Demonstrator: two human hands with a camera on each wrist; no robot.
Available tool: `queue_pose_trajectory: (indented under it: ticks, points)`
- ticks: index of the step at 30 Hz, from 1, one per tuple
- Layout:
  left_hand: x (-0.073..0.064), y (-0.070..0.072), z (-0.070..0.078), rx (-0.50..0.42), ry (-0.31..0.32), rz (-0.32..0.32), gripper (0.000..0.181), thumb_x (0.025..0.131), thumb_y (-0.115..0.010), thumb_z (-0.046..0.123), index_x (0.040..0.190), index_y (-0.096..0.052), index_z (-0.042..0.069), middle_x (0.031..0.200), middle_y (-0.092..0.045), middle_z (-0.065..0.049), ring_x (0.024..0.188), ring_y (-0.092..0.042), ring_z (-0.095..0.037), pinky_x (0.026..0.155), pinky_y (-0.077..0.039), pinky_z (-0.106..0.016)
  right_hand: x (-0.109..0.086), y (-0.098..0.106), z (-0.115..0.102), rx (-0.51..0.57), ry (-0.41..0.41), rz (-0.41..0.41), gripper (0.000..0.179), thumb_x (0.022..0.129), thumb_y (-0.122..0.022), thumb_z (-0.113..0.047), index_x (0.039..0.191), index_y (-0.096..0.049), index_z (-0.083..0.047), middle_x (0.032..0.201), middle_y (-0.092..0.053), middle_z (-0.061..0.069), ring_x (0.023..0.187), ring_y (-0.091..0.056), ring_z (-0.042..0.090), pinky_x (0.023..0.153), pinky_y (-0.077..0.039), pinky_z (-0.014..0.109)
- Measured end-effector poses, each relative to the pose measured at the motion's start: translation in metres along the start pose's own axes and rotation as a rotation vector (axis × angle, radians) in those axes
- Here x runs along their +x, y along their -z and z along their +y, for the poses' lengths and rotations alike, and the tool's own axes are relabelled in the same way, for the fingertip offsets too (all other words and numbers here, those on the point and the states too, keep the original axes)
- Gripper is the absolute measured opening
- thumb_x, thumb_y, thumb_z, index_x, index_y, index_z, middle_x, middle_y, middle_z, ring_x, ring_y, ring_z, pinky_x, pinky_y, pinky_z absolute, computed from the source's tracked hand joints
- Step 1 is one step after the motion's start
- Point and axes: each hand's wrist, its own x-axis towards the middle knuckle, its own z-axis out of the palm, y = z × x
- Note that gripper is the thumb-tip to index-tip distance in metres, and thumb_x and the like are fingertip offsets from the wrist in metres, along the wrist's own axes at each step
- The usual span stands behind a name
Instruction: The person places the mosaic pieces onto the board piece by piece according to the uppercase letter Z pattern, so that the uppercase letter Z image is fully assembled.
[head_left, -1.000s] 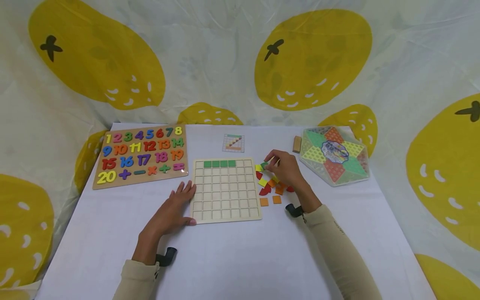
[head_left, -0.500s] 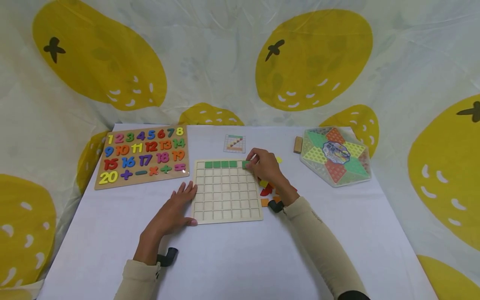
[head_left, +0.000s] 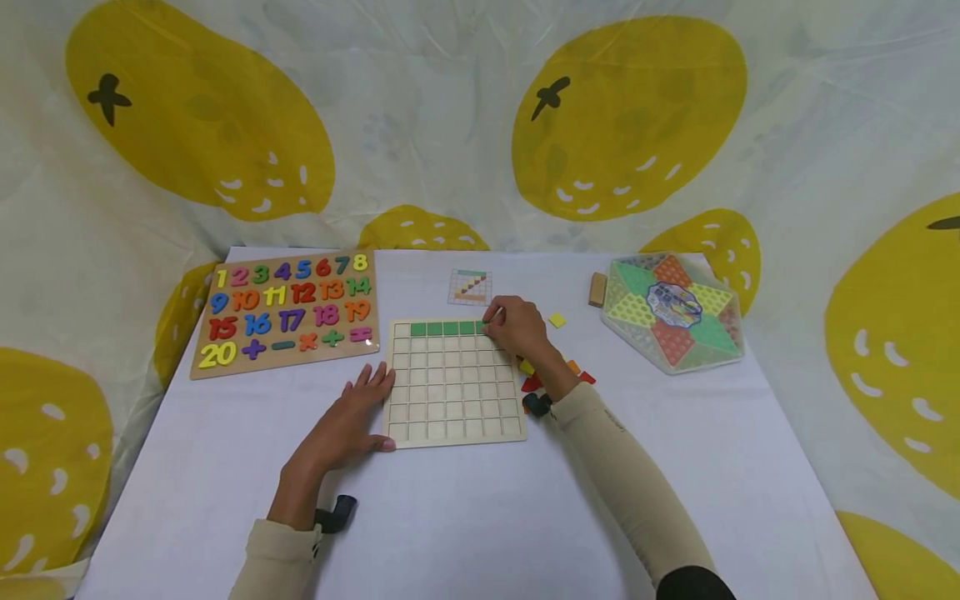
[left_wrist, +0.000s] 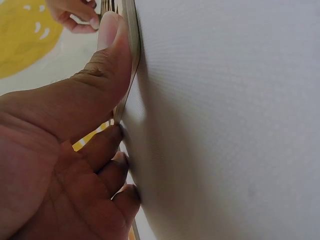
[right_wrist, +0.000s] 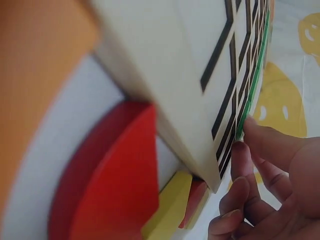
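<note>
Green tile [right_wrist: 243, 124] at right end of green row [head_left: 442, 329], top line of grid board [head_left: 455, 387], just left of right hand [head_left: 519, 328], whose grip pinches it. Row runs left-right. Left hand [head_left: 351, 418], farther off, fingers spread, touches board's left edge.

The left grip [head_left: 348, 425], a bare hand, rests at the left edge of the grid board [head_left: 450, 387], fingers spread, thumb touching the near left corner. The right grip [head_left: 517, 327] is at the board's far right part, thumb and fingertips bent close in a pinch. The left arm [head_left: 272, 550] and right arm [head_left: 630, 475] reach in from the board's near side.
</note>
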Motion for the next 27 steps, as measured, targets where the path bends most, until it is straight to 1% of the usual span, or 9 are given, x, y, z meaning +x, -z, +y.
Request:
queue_pose_trajectory:
  ticks: [3, 6, 10, 13, 16, 20, 22, 24, 27]
  points:
    - [0.000, -0.001, 0.000, 0.000, -0.003, 0.002, 0.119, 0.072, -0.098, 0.021, 0.168, -0.028, 0.010, 0.178, -0.017, -0.012, 0.167, -0.007, -0.040, 0.134, -0.013, -0.061, 0.000, 0.001, 0.000, 0.001, -0.008, -0.022, 0.005, 0.095, -0.079, -0.019, 0.097, -0.077, -0.015, 0.085, -0.070, 0.003, 0.076, -0.063, 0.021, 0.059, -0.048, 0.029]
    - [-0.001, -0.001, 0.001, 0.001, -0.009, 0.005, 0.118, 0.073, -0.097, 0.021, 0.168, -0.028, 0.010, 0.178, -0.017, -0.012, 0.167, -0.007, -0.040, 0.134, -0.014, -0.061, -0.003, 0.004, 0.001, 0.022, -0.030, -0.034, 0.005, 0.095, -0.079, -0.020, 0.098, -0.077, -0.017, 0.088, -0.070, 0.003, 0.079, -0.062, 0.022, 0.059, -0.050, 0.030]
    - [-0.002, 0.000, 0.002, -0.003, -0.019, 0.017, 0.117, 0.073, -0.098, 0.020, 0.167, -0.029, 0.008, 0.177, -0.019, -0.014, 0.166, -0.009, -0.041, 0.134, -0.014, -0.062, -0.012, 0.011, 0.006, 0.070, -0.048, -0.032, 0.008, 0.094, -0.079, -0.018, 0.101, -0.075, -0.016, 0.094, -0.070, 0.006, 0.080, -0.063, 0.026, 0.059, -0.053, 0.031]
    - [-0.003, 0.001, 0.003, -0.009, -0.019, 0.023, 0.116, 0.073, -0.097, 0.019, 0.167, -0.030, 0.006, 0.177, -0.019, -0.015, 0.166, -0.009, -0.043, 0.134, -0.014, -0.062, -0.020, 0.018, 0.011, 0.080, -0.055, -0.026, 0.009, 0.094, -0.080, -0.015, 0.102, -0.076, -0.014, 0.094, -0.071, 0.007, 0.079, -0.064, 0.026, 0.061, -0.054, 0.032]
    - [-0.003, 0.002, 0.003, -0.014, -0.017, 0.020, 0.116, 0.073, -0.097, 0.018, 0.167, -0.030, 0.006, 0.177, -0.019, -0.015, 0.166, -0.009, -0.043, 0.134, -0.014, -0.062, -0.028, 0.024, 0.017, 0.046, -0.088, -0.041, 0.011, 0.093, -0.081, -0.015, 0.102, -0.076, -0.014, 0.094, -0.070, 0.007, 0.081, -0.065, 0.026, 0.065, -0.054, 0.032]
    - [-0.002, 0.002, 0.003, -0.015, -0.016, 0.016, 0.116, 0.073, -0.097, 0.019, 0.167, -0.030, 0.007, 0.177, -0.019, -0.015, 0.166, -0.009, -0.042, 0.134, -0.013, -0.063, -0.036, 0.029, 0.025, -0.027, -0.132, -0.062, 0.017, 0.091, -0.085, -0.018, 0.105, -0.076, -0.014, 0.096, -0.071, 0.007, 0.087, -0.065, 0.026, 0.071, -0.054, 0.032]
    - [-0.002, 0.001, 0.002, -0.013, -0.015, 0.014, 0.117, 0.073, -0.098, 0.020, 0.167, -0.029, 0.008, 0.177, -0.018, -0.014, 0.166, -0.008, -0.042, 0.134, -0.013, -0.063, -0.039, 0.030, 0.029, -0.062, -0.141, -0.056, 0.020, 0.089, -0.087, -0.020, 0.105, -0.076, -0.014, 0.096, -0.071, 0.006, 0.089, -0.064, 0.026, 0.073, -0.053, 0.033]
    - [-0.001, 0.001, 0.001, -0.012, -0.011, 0.011, 0.118, 0.072, -0.098, 0.020, 0.167, -0.029, 0.009, 0.178, -0.018, -0.014, 0.167, -0.008, -0.042, 0.134, -0.013, -0.063, -0.042, 0.030, 0.032, -0.092, -0.144, -0.048, 0.022, 0.088, -0.088, -0.023, 0.104, -0.076, -0.014, 0.096, -0.071, 0.006, 0.089, -0.063, 0.025, 0.073, -0.052, 0.032]
    - [0.000, 0.000, 0.000, -0.011, -0.008, 0.009, 0.119, 0.072, -0.098, 0.020, 0.168, -0.029, 0.009, 0.178, -0.018, -0.013, 0.167, -0.007, -0.042, 0.134, -0.013, -0.063, -0.045, 0.030, 0.035, -0.115, -0.148, -0.038, 0.023, 0.087, -0.090, -0.027, 0.100, -0.075, -0.014, 0.092, -0.069, 0.006, 0.085, -0.062, 0.025, 0.068, -0.051, 0.031]
